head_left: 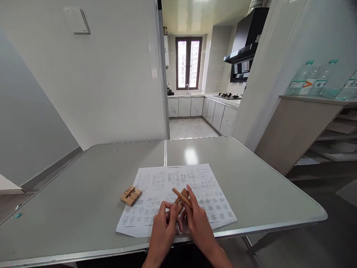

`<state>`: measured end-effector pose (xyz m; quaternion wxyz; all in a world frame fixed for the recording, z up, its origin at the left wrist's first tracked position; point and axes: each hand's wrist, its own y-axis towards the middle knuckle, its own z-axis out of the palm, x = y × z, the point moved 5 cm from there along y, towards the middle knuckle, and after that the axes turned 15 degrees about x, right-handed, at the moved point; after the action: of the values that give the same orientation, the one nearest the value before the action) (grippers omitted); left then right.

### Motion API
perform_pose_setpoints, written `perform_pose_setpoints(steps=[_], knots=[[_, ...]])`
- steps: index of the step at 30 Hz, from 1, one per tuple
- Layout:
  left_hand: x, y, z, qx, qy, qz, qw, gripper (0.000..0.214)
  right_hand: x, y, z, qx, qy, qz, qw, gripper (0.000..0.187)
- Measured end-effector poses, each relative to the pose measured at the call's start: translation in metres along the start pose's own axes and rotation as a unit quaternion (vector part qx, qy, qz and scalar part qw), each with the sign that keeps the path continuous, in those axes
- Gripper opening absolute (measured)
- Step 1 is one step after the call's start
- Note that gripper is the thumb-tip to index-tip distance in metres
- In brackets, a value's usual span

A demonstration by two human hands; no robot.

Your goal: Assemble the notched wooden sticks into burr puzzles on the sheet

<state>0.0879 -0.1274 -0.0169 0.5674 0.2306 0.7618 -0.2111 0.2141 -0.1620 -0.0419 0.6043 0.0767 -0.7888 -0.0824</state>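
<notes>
Above the near part of a printed sheet, both my hands are closed around a few small wooden puzzle pieces. The pieces cross each other at an angle. My left hand pinches them from the left, its fingertips partly hiding the lower ends. On the other side my right hand grips a stick-like piece, with the index finger stretched along it. Several notched wooden puzzle pieces lie grouped at the sheet's left edge. Rows of small line diagrams cover the paper.
The grey table has a metal rim and a seam down its middle. A small teal bit lies near its left edge. Plastic bottles stand on a shelf unit at right. Beyond a doorway is a kitchen.
</notes>
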Motion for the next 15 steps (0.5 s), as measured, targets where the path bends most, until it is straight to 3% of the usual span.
perform_pose_setpoints(steps=[6,15], knots=[[-0.009,-0.003,-0.001,0.02,0.011,-0.006,1.0,0.044,0.004,-0.001,0.0,0.059,-0.022,0.0,0.998,0.054],[0.007,0.001,-0.003,0.017,-0.01,0.004,1.0,0.041,0.015,0.0,0.002,0.104,-0.069,-0.07,0.99,0.056]])
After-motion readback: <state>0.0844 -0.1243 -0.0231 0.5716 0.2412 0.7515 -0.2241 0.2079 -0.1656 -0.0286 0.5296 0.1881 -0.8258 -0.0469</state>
